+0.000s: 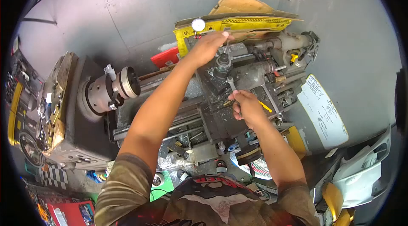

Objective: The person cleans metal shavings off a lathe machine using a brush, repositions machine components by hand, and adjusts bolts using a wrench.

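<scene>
My right hand (247, 108) is closed around a combination wrench (231, 83), whose open end points up at the base of the lathe's tool post (222, 65). A slim metal lever (227, 50) rises from the tool post. My left hand (209, 48) is at the top of that lever, fingers curled over it; part of the grip is hidden. Just beyond the left wrist stands a round white dial gauge (198, 24). A grey cylindrical part (248, 75) lies right of the tool post. Near my right hand is a yellow-handled tool (265, 106).
The lathe chuck (100, 94), holding a ringed workpiece (128, 82), is at the left. The tailstock (289, 42) sits at the far right. Behind are yellow board (238, 23) and cardboard (242, 1). A whiteboard (321, 109) with handwriting leans at the right. Metal chips litter the carriage.
</scene>
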Action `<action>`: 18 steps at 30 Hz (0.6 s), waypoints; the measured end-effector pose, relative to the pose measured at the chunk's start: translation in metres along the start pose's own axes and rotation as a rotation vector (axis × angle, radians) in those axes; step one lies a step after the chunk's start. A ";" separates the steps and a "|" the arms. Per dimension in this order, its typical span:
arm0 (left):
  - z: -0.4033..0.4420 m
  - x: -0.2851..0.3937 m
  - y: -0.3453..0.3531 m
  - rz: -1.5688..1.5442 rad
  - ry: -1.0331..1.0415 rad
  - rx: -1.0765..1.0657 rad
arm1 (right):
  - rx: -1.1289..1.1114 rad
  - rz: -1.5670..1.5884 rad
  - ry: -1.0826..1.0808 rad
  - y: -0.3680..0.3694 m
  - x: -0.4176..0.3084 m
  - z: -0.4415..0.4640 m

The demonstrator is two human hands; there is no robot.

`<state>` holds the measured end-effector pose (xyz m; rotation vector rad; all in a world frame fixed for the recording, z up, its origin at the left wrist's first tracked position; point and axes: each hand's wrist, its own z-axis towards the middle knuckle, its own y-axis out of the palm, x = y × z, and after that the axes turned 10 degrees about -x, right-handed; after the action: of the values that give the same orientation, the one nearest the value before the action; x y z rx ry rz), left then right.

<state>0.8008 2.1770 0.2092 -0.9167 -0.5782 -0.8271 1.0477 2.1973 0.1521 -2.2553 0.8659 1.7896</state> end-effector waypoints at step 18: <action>0.095 -0.081 0.029 -0.510 -0.828 -0.318 | -0.421 0.615 0.358 -0.037 -0.013 0.018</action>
<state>0.7705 2.2985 0.1833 -1.4428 -1.4726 -0.9949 1.0495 2.2409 0.1499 -2.8659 1.5073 1.9693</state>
